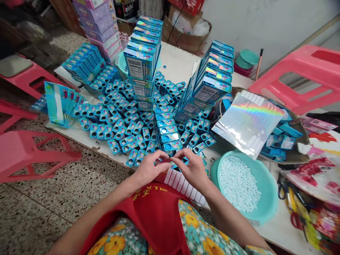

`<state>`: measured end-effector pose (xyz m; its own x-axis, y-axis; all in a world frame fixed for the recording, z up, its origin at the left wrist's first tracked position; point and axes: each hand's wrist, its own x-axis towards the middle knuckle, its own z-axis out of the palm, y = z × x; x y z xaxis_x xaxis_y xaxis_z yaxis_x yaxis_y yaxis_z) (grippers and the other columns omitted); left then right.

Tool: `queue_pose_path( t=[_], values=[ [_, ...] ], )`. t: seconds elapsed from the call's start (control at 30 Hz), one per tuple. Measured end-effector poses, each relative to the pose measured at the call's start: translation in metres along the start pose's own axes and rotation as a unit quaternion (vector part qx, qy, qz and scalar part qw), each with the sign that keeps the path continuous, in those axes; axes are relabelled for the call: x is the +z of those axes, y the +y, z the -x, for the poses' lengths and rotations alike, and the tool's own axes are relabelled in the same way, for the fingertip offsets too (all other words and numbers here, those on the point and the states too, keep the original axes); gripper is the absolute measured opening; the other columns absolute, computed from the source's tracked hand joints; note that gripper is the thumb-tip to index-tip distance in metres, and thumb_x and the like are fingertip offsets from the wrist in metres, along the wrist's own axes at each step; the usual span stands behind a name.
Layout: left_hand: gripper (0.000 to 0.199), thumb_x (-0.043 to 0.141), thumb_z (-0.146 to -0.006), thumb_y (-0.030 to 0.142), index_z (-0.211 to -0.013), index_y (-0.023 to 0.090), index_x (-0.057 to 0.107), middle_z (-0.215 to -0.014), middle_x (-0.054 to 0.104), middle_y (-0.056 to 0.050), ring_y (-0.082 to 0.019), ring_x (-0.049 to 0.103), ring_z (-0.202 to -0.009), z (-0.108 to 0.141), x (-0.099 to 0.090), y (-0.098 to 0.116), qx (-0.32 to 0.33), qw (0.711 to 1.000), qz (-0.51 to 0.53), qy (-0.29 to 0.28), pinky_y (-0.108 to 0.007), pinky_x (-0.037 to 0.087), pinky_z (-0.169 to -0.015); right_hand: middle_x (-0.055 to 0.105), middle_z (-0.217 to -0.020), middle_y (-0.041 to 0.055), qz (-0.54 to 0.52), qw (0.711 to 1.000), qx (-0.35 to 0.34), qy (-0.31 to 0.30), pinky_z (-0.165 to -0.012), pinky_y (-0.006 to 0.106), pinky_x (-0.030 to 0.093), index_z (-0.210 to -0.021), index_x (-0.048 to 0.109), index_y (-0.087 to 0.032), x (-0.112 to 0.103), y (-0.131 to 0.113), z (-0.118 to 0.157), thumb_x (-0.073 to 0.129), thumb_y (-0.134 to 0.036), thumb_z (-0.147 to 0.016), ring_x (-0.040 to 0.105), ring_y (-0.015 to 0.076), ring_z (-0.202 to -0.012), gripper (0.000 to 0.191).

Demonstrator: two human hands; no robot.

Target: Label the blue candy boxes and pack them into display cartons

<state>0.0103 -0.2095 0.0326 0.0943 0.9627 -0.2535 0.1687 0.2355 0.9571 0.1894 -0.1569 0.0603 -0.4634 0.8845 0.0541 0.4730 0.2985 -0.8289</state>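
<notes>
On the far left, pink stools [34, 152] stand on speckled flooring [79, 187], one cut off by the frame. Small blue boxes [114, 120] crowd your white table [183, 60], taller stacks hiding some. And here, centre, just beyond your red apron [159, 212], your left hand [151, 166] and right hand [191, 168] meet, fingers curled, tips pinched together; whatever's between them, you can't make out! Rightward, a teal basin [268, 187] holds pale pieces [239, 182]; bags [316, 173] run out of frame, beneath a pale wall [244, 21].
</notes>
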Motion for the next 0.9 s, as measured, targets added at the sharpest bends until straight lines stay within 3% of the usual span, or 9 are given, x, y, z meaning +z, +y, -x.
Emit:
queue_pose_path(
  t=[0.1,0.23,0.5,0.63,0.73,0.9],
  values=[
    [0.026,0.048,-0.083,0.041,-0.082,0.018,0.061,-0.065,0.058,0.001,-0.012,0.055,-0.06,-0.016,0.005,-0.002,-0.067,0.998,-0.001,-0.004,-0.024,0.044,-0.059,0.06,-0.074,0.0001,-0.016,0.998,0.055,0.025,-0.069,0.028,0.044,-0.075,0.06,-0.021,0.012,0.013,-0.006,0.059,-0.034,-0.084,0.055,0.0144,-0.073,0.017],
    [0.025,0.046,-0.083,0.033,-0.101,0.019,0.054,-0.065,0.055,0.004,-0.011,0.053,-0.056,-0.035,-0.001,-0.01,-0.065,0.998,-0.012,0.005,-0.022,0.042,-0.056,0.054,-0.089,0.0041,0.01,0.991,0.086,0.106,-0.078,0.032,0.043,-0.073,0.063,-0.02,0.027,0.034,-0.018,0.064,-0.036,-0.078,0.051,0.0189,-0.09,0.017],
    [0.01,0.042,-0.085,0.026,-0.093,0.021,0.043,-0.067,0.05,0.005,-0.011,0.05,-0.06,-0.055,0.0,-0.026,0.0,0.997,-0.065,0.048,-0.023,0.039,-0.059,0.047,-0.091,0.0045,0.057,0.984,0.093,0.141,-0.086,0.039,0.038,-0.071,0.061,-0.018,0.034,0.045,-0.032,0.061,-0.031,-0.079,0.046,0.0212,-0.092,0.015],
    [0.01,0.04,-0.085,0.025,-0.094,0.021,0.036,-0.067,0.048,0.005,-0.01,0.051,-0.055,-0.061,0.012,-0.035,-0.025,0.996,-0.016,0.082,-0.023,0.039,-0.055,0.047,-0.095,0.0054,0.05,0.978,0.113,0.169,-0.087,0.04,0.037,-0.08,0.06,-0.019,0.039,0.055,-0.033,0.062,-0.029,-0.076,0.045,0.0227,-0.096,0.012],
    [0.014,0.039,-0.085,0.022,-0.098,0.021,0.033,-0.066,0.049,0.006,-0.01,0.053,-0.05,-0.066,0.019,-0.046,-0.059,0.994,-0.005,0.094,-0.023,0.04,-0.053,0.05,-0.096,0.0048,-0.001,0.973,0.149,0.177,-0.08,0.037,0.04,-0.094,0.056,-0.019,0.042,0.065,-0.034,0.064,-0.03,-0.072,0.048,0.0209,-0.09,0.026],
    [0.021,0.043,-0.084,0.022,-0.105,0.019,0.041,-0.07,0.056,0.0,-0.017,0.057,-0.061,-0.068,0.017,-0.061,-0.075,0.971,-0.201,0.106,-0.028,0.038,-0.057,0.051,-0.09,0.0036,0.004,0.98,0.12,0.156,-0.076,0.034,0.042,-0.086,0.057,-0.019,0.038,0.071,-0.037,0.06,-0.028,-0.074,0.048,0.0192,-0.086,0.015]
  ],
)
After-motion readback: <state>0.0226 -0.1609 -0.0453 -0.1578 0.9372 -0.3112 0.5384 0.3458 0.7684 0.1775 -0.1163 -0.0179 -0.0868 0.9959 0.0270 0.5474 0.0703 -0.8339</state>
